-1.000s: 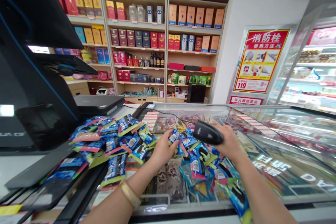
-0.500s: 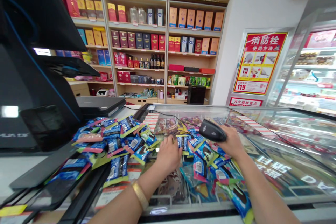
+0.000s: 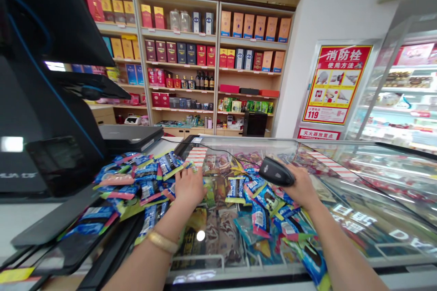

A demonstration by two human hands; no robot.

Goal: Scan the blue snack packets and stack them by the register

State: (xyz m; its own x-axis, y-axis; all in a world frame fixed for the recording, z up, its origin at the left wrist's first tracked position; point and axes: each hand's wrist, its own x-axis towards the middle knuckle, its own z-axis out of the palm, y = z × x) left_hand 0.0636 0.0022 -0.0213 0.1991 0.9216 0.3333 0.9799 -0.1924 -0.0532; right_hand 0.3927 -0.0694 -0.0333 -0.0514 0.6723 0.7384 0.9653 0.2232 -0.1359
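Note:
My right hand (image 3: pixel 301 185) grips a black barcode scanner (image 3: pixel 276 172), holding it over a heap of blue snack packets (image 3: pixel 264 209) on the glass freezer lid (image 3: pixel 344 200). One packet (image 3: pixel 234 189) lies barcode up just left of the scanner. My left hand (image 3: pixel 189 187) lies palm down, fingers stretched, on the left pile of blue packets (image 3: pixel 136 182), pressing some of them. A gold bracelet (image 3: pixel 160 241) is on my left wrist.
A black checkout terminal with screens (image 3: pixel 48 113) stands at the left. Beside it is a dark flat device (image 3: pixel 128 134). Shelves of boxed goods and bottles (image 3: pixel 205 59) fill the back wall. A red poster (image 3: pixel 336 84) and a chilled display case (image 3: pixel 399 95) are at the right.
My left hand has moved left from the middle packets to the left pile, sweeping packets aside and baring glass in the middle. The scanner hand has barely moved.

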